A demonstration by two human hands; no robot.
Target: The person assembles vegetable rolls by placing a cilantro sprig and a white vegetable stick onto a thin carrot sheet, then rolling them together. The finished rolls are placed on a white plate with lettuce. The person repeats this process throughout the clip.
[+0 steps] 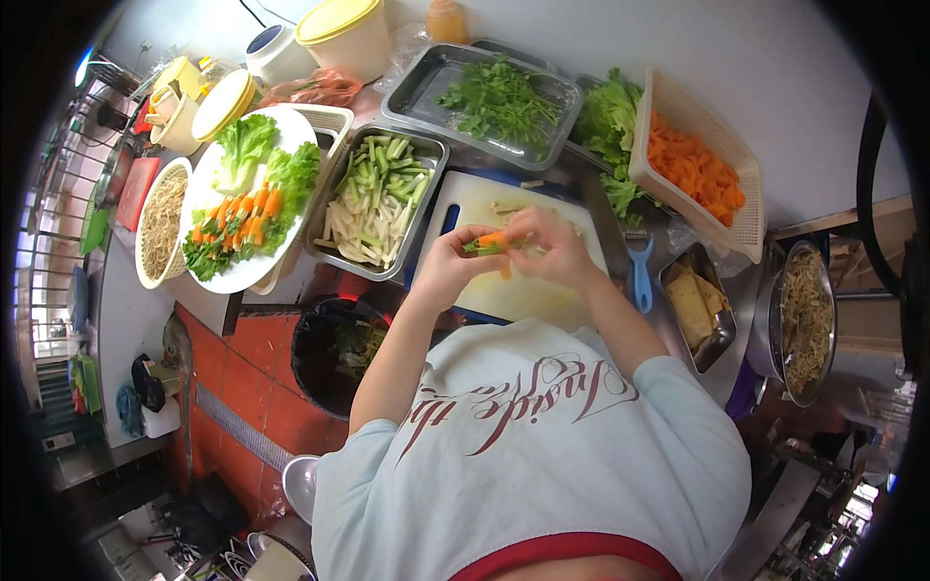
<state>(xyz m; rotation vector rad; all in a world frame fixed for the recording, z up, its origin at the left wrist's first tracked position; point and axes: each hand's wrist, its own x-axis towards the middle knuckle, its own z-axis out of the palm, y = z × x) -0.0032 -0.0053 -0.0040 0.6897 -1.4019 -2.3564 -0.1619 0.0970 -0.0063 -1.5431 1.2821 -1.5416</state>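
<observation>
Above the white cutting board (542, 300), my left hand (453, 269) and my right hand (554, 252) meet, fingers closed on a small vegetable roll (492, 240). Orange carrot and green leaf show in it; the rest is hidden by my fingers. Pale scraps lie on the board beyond my right hand. To the left, a white oval plate (203, 275) bears lettuce and several similar orange-and-green rolls (237, 215). Between plate and board sits a metal tray (438, 155) of cut cucumber and pale strips (373, 198).
Behind the board is a metal tray of herbs (499, 102). At right are a basket (754, 228) of carrot slices (690, 165), a blue peeler (640, 276), a small tray with yellowish slabs (696, 308) and a bowl of shredded food (806, 320). A black bin (315, 373) stands below left.
</observation>
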